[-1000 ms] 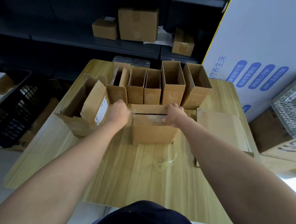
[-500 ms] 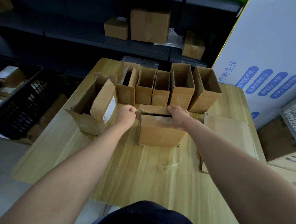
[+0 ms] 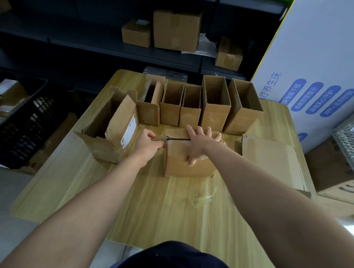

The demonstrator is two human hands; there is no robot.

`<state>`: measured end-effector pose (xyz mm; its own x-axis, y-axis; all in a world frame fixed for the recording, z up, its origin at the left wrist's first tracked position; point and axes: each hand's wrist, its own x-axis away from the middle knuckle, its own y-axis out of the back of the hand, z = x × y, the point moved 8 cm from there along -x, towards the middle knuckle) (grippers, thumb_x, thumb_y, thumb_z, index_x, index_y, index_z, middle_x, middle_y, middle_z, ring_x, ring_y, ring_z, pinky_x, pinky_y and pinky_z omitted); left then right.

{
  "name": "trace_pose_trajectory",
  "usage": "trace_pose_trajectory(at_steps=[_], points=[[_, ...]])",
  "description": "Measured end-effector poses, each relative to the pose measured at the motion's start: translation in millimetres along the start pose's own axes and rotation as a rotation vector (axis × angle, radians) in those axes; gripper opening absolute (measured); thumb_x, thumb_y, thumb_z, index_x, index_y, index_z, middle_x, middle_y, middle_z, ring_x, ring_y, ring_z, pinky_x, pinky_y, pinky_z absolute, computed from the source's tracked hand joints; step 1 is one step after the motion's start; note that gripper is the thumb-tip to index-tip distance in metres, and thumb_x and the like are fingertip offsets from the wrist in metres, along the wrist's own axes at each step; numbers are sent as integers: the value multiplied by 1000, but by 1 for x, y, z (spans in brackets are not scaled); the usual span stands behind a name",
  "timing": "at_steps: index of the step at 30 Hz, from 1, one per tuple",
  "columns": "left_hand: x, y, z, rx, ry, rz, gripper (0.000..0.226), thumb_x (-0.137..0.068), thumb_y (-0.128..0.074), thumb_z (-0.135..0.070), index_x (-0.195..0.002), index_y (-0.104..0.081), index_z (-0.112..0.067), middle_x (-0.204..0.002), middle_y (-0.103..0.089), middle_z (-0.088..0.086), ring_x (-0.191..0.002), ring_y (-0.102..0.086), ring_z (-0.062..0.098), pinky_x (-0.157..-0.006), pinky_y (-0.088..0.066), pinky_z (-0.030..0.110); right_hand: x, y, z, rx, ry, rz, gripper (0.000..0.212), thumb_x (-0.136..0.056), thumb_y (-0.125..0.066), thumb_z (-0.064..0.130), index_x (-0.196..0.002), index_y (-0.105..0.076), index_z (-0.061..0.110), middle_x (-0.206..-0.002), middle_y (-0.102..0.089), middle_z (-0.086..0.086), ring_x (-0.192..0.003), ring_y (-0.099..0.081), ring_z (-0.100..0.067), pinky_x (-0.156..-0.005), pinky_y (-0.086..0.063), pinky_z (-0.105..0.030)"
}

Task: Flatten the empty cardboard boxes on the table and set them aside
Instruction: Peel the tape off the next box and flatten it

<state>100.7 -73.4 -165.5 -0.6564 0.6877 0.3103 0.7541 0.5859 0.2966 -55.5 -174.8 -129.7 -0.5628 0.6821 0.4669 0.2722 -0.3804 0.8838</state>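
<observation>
Wooden table (image 3: 156, 212), dark shelving (image 3: 90, 44) behind. Left hand (image 3: 149, 145) pinches a corner of the near box (image 3: 182, 165); right hand (image 3: 200, 142) presses flat on top. Hard tugging could topple the labelled box (image 3: 108, 143).

Cardboard boxes on your worktop (image 3: 145, 211)
Nearest you, a small brown cardboard box (image 3: 190, 164) stands with its top seam split; behind it five open brown boxes (image 3: 190, 116) stand upright in a row, a larger labelled box (image 3: 108, 141) left, flattened cardboard (image 3: 270, 161) right.

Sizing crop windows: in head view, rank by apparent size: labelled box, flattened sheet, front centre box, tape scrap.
1. flattened sheet and labelled box: look alike, not ranked.
2. front centre box, partly covered.
3. tape scrap.
</observation>
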Motion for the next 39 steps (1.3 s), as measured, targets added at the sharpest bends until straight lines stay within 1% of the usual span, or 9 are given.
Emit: trace_pose_trajectory(at_steps=[3,5,15,20,23,26,31,34,39], points=[[1,4,-5,36,-18,-72,25,-77,-71,-7,-87,-51,-20,-87,-62,2,-77,-62,17,-66,-52,25,4,6,-5,-15,50,-119,118,-57,-83,47,-148,-9,27,-152,-18,-7,-141,-14,-38,-109,-8,-67],[1,8,-5,122,6,-111,21,-79,-68,-2,-80,-55,-18,-85,-64,4,-77,-64,19,-70,-55,27,9,12,-17,-56,58,-179,117,-56,-83,48,-147,-12,28,-150,-22,-6,-139,-20,-35,-109,-10,-65],[6,-12,-41,106,-12,-313,20,-81,-59,5,-74,-58,-13,-90,-64,9,-87,-62,25,-82,-54,35,55,50,-91,-165,31,-306,116,-55,-83,49,-146,-14,28,-141,-31,-2,-133,-29,-31,-110,-20,-61],[20,-34,-57,20,-78,-361,27,-85,-51,4,-67,-52,-17,-95,-65,6,-85,-57,16,-72,-42,22,74,45,-125,-201,2,-307,118,-51,-83,50,-145,-15,29,-140,-31,-2,-131,-29,-30,-108,-24,-60],[21,-30,-54,49,-19,-459,21,-87,-45,4,-77,-51,-13,-104,-63,13,-94,-58,24,-75,-42,24,87,39,-147,-269,-20,-311,119,-51,-84,49,-145,-15,29,-136,-32,-1,-127,-33,-28,-106,-31,-56],[21,-29,-49,12,-11,-501,29,-86,-45,4,-67,-44,-18,-101,-62,15,-97,-59,28,-77,-43,26,100,36,-176,-325,-56,-316,121,-52,-84,48,-146,-12,28,-135,-31,-1,-123,-35,-26,-103,-36,-49],[35,-43,-46,86,4,-560,20,-87,-43,5,-92,-58,-7,-110,-63,16,-102,-59,27,-76,-40,22,110,28,-196,-363,-92,-337,120,-54,-85,45,-146,-11,29,-137,-30,-2,-125,-34,-26,-104,-36,-52],[39,-34,-42,171,46,-617,23,-86,-39,7,-87,-51,-12,-113,-61,15,-95,-56,25,-77,-40,21,117,24,-216,-377,-179,-369,115,-53,-85,44,-144,-16,27,-134,-32,-4,-123,-36,-28,-100,-38,-53],[40,-49,-47,35,-81,-455,18,-87,-49,4,-85,-57,-12,-103,-65,12,-91,-59,23,-74,-42,21,126,26,-233,-310,-277,-425,110,-53,-83,48,-140,-21,21,-134,-33,-7,-124,-35,-31,-101,-35,-55]])
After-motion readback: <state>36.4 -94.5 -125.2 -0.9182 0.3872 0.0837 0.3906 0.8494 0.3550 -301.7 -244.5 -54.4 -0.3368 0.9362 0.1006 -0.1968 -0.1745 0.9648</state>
